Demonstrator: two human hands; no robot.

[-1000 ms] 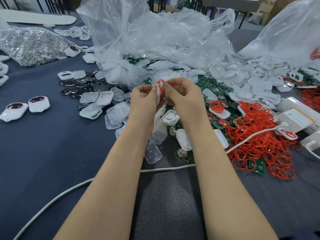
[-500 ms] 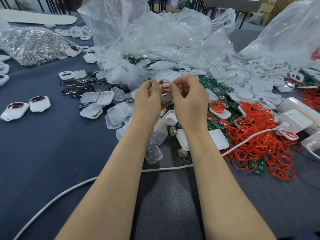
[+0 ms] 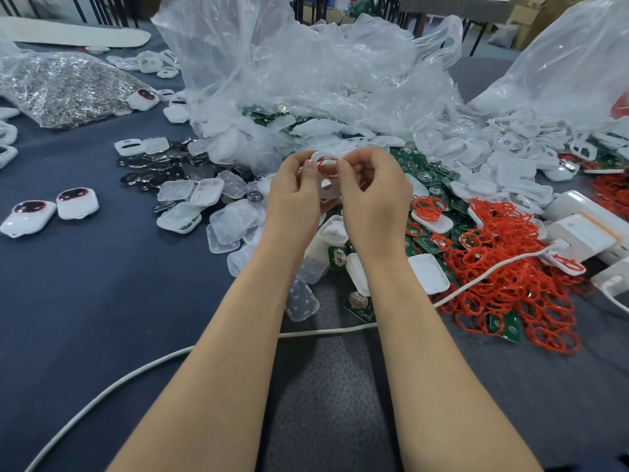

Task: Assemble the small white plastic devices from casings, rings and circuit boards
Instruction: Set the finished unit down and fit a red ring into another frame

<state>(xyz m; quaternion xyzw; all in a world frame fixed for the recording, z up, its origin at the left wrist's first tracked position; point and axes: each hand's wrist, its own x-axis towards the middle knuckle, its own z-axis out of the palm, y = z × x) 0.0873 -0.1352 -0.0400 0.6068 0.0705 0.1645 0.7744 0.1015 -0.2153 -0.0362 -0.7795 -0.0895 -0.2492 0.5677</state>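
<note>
Left hand (image 3: 294, 195) and right hand (image 3: 372, 199) together above table (image 3: 85, 301), both pinching white casing (image 3: 327, 185); red ring (image 3: 328, 166) at its top, seemingly half-seated.

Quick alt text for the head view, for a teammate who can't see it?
Left hand and right hand pinch a white casing with a red ring against it, above a dark table. Loose red rings lie right, circuit boards beyond.
</note>
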